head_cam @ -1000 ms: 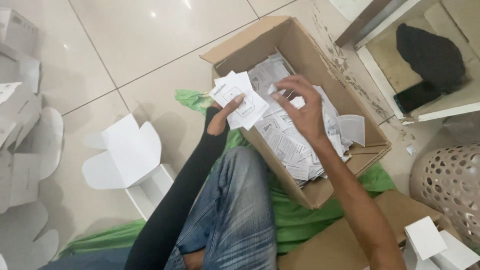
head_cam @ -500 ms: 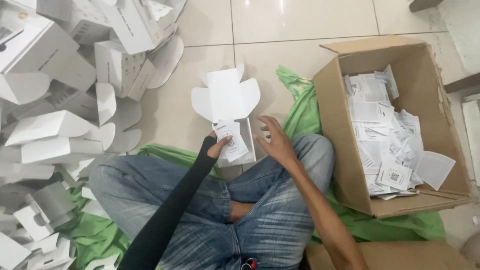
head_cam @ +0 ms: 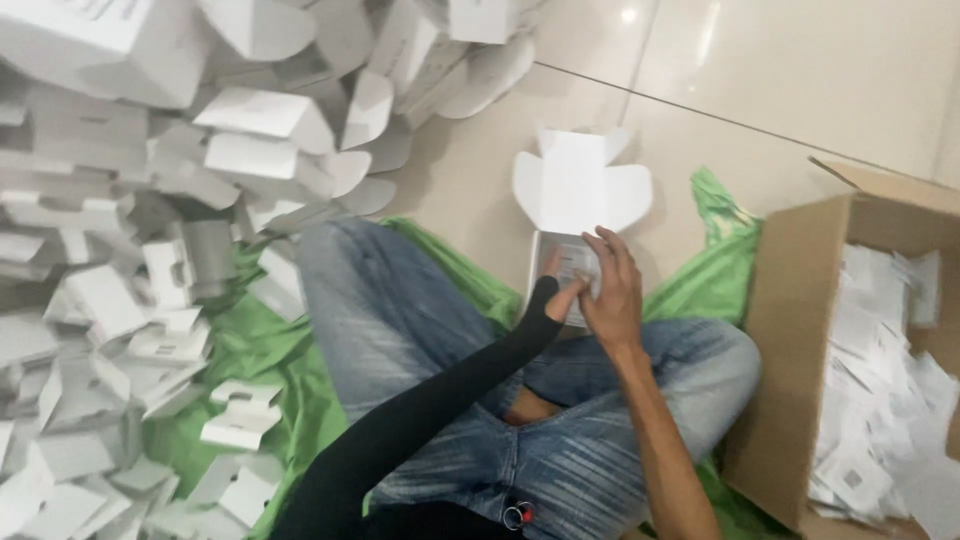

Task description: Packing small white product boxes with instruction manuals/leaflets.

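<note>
A small white cardboard box stands open on the tiled floor in front of my crossed legs, its rounded flaps spread upward. My left hand, in a black sleeve, and my right hand meet over the box's mouth. Both press white paper leaflets down into it. The fingers cover most of the leaflets.
A large heap of white folded boxes fills the left side. A brown carton with loose white leaflets stands at the right. A green cloth lies under my jeans-clad legs.
My view swung left from the brown carton to the open white box. Both hands carried the leaflets from the carton down to the box's mouth.
</note>
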